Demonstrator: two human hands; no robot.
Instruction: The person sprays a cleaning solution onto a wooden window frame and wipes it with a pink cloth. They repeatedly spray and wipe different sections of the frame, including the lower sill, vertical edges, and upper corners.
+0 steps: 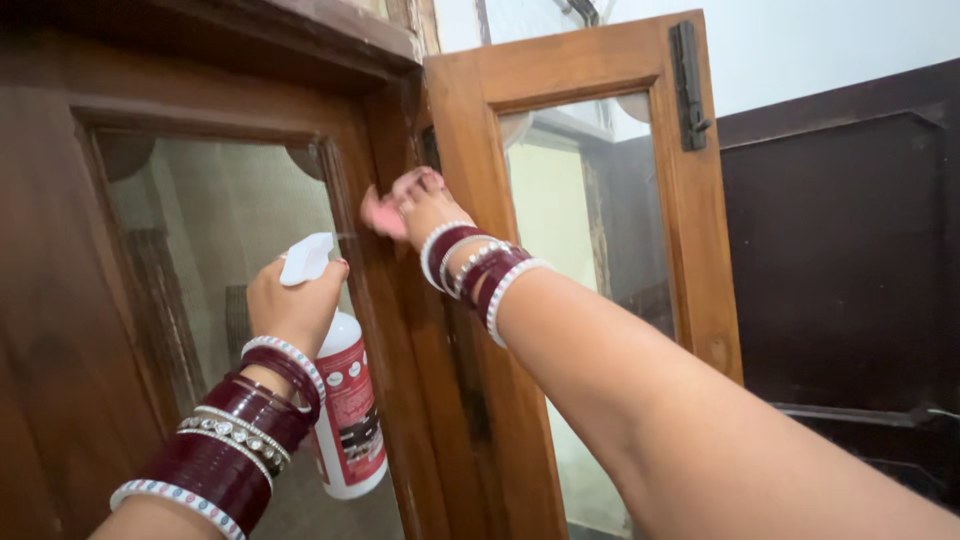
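We are seeing a picture that is bright on one side and dark on the other. Daylight is coming in from the top right, where the white wall [830, 40] is glowing so much it is losing its detail. The open window shutter [590, 250] is catching that light and looking warm orange. The closed window frame [60, 250] on the left is sitting in shadow. Its glass pane [215, 240] is looking cloudy and dull. The dark panel [850, 270] on the right is almost black. The right forearm [640, 400] is looking big and soft near the bottom edge.
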